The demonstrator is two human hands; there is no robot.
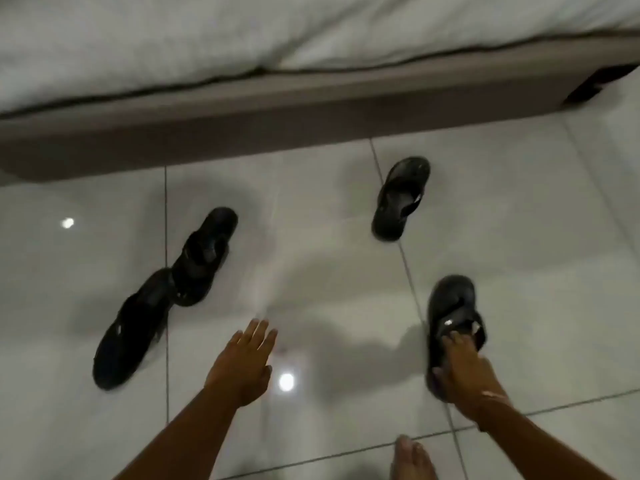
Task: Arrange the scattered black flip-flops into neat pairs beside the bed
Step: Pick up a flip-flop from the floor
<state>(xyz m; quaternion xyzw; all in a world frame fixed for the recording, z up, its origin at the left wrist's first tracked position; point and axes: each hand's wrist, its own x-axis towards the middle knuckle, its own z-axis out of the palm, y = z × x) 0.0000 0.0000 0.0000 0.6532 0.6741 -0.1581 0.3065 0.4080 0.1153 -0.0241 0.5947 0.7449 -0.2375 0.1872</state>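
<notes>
Several black flip-flops lie scattered on the glossy white tile floor. My right hand [462, 370] grips the nearest flip-flop [450, 303] at its heel, at the lower right. Another flip-flop [401, 197] lies alone further off, close to the bed. On the left, two flip-flops touch end to end: the upper one [204, 254] and the lower one [130, 329]. My left hand [246, 362] hovers over the bare floor in the middle with its fingers spread, holding nothing.
The bed [277, 109] runs across the top, with a brown base and white bedding [242, 32] hanging over it. My bare foot [412, 457] stands at the bottom edge. Ceiling lights reflect off the tiles [329, 237].
</notes>
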